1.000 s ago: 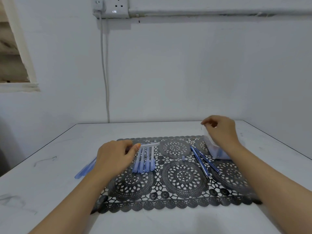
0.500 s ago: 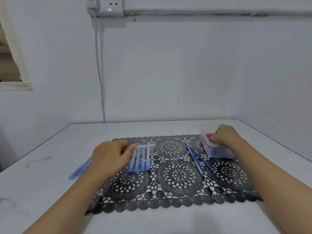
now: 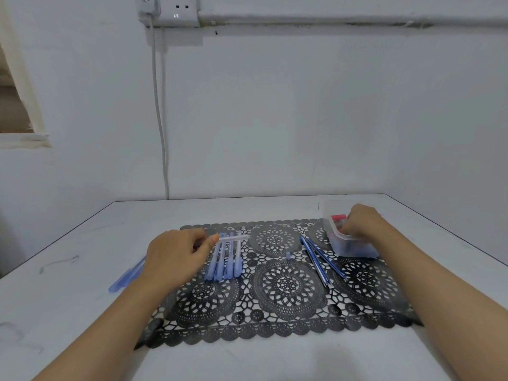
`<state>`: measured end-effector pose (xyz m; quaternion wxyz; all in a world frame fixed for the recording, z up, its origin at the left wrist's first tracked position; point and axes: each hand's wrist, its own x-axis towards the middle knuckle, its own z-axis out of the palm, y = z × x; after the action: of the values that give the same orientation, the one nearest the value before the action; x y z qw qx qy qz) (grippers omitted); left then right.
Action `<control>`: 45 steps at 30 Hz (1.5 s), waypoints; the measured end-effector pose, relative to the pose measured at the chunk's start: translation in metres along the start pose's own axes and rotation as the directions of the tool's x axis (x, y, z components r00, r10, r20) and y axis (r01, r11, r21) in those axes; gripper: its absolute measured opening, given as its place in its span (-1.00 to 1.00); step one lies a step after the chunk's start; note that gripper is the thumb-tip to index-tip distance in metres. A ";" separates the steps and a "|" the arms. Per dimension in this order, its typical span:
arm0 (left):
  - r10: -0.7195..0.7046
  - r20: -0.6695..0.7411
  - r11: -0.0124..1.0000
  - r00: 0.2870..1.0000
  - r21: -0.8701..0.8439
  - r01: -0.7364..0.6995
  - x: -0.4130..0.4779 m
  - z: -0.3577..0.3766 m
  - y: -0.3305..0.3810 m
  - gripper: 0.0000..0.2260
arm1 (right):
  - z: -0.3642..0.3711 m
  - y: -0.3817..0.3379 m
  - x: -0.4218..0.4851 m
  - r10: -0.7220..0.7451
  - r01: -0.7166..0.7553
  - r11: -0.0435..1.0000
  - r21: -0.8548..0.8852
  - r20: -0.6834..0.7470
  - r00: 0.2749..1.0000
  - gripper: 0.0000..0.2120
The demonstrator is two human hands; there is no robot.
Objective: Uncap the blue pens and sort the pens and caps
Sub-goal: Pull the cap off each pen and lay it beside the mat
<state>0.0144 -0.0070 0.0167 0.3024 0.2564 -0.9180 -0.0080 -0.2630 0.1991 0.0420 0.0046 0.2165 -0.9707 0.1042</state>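
Observation:
Several pale blue pens (image 3: 225, 259) lie side by side on a black lace mat (image 3: 277, 284). My left hand (image 3: 176, 257) rests just left of them and pinches a clear pen barrel (image 3: 233, 238) that lies crosswise over their tops. More pale blue pens (image 3: 125, 279) stick out from under that hand onto the table. Two thin dark blue refills (image 3: 319, 259) lie right of centre, with a small blue cap (image 3: 288, 255) beside them. My right hand (image 3: 360, 221) reaches into a clear plastic tub (image 3: 354, 247); its fingertips are hidden inside.
The tub holds red and blue pieces, one red (image 3: 338, 217) at its far rim. A white table (image 3: 82, 312) carries the mat. A wall stands close behind, with a socket and a hanging cable (image 3: 160, 119).
My right hand dropped from above the mat's far right corner into the clear tub. My left hand kept its place on the clear barrel.

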 end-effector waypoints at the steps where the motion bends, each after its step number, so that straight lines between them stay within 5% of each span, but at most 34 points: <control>1: 0.001 0.000 1.000 1.000 0.002 -0.001 0.000 0.000 0.000 -0.62 | 0.000 0.000 0.000 0.002 -0.002 1.000 0.008 -0.013 1.000 -0.72; 5: -0.002 -0.002 1.000 1.000 0.003 0.002 0.001 0.000 0.000 -0.62 | 0.001 -0.001 0.004 0.039 -0.030 0.996 0.079 -0.111 0.993 -0.64; 9: -0.001 -0.005 1.000 1.000 0.000 0.001 0.001 -0.001 0.000 -0.61 | 0.002 0.002 0.009 0.066 -0.010 0.953 0.303 -0.178 0.982 -0.89; 12: 0.000 -0.008 1.000 1.000 -0.011 0.000 0.001 -0.001 0.000 -0.61 | -0.002 0.000 0.004 -0.002 0.087 0.929 0.359 -0.230 0.973 -0.79; 16: -0.001 -0.010 1.000 1.000 -0.019 0.001 0.001 -0.001 0.000 -0.62 | -0.007 -0.010 -0.007 -0.092 0.236 0.914 0.329 -0.400 0.912 -0.65; 20: 0.004 -0.020 1.000 1.000 -0.021 -0.004 0.001 0.000 -0.001 -0.61 | -0.008 -0.025 -0.019 -0.236 0.339 0.934 0.117 -0.512 0.826 -0.75; 23: 0.005 -0.018 1.000 1.000 -0.012 -0.005 0.002 0.000 -0.002 -0.59 | -0.005 -0.038 -0.028 -0.370 0.438 0.898 -0.040 -0.606 0.704 -0.80; 28: -0.005 -0.024 1.000 1.000 -0.016 0.004 0.002 0.000 -0.002 -0.60 | 0.010 -0.062 -0.041 -0.561 0.738 0.665 -0.117 -0.730 0.390 -0.94; 30: -0.009 -0.023 1.000 1.000 -0.020 0.008 0.002 -0.001 -0.002 -0.61 | 0.016 -0.069 -0.050 -0.628 0.784 0.599 -0.162 -0.703 0.335 -0.82; 33: -0.010 -0.028 1.000 1.000 -0.027 0.009 0.002 -0.001 -0.002 -0.61 | 0.030 -0.074 -0.061 -0.739 0.798 0.564 -0.213 -0.561 0.373 -0.44; 36: -0.014 -0.038 0.999 0.999 -0.038 0.012 0.002 -0.001 -0.001 -0.61 | 0.041 -0.075 -0.065 -0.814 0.815 0.500 -0.291 -0.478 0.329 -0.16; 45: -0.015 -0.035 0.999 0.999 -0.050 0.013 0.001 -0.003 0.001 -0.61 | 0.045 -0.077 -0.075 -0.789 0.795 0.518 -0.314 -0.534 0.303 -0.32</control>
<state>0.0151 -0.0063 0.0203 0.3247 0.2554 -0.9103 -0.0283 -0.1616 0.1534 0.0091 0.3721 0.6170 -0.6754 0.1573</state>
